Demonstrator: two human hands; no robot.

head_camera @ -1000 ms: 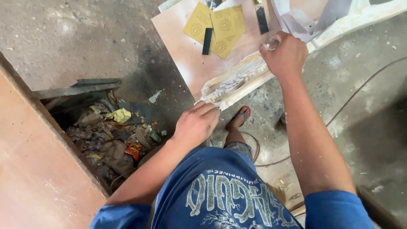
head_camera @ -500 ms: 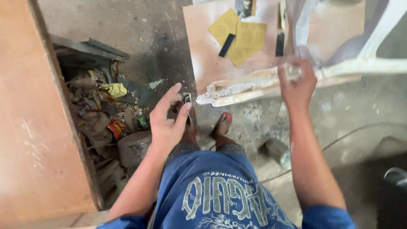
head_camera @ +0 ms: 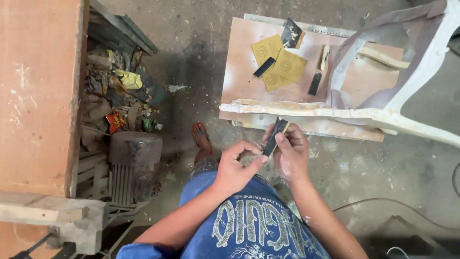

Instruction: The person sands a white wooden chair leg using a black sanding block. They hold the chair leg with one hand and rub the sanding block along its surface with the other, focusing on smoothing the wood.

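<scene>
Blue short-sleeved shirt [head_camera: 249, 230] here, pale decorative lettering and a branching design printed across the front. Forearms bare, both hands [head_camera: 235, 170] ungloved. Checked shorts [head_camera: 203, 168] peek out, and a red flip-flop [head_camera: 200, 134] farther off.

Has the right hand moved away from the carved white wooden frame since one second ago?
Yes. The right hand left the carved white frame and came toward the body; it now holds a dark sanding strip with the left hand.

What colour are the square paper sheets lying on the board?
The square paper sheets are mustard yellow, seen from the head view.
</scene>
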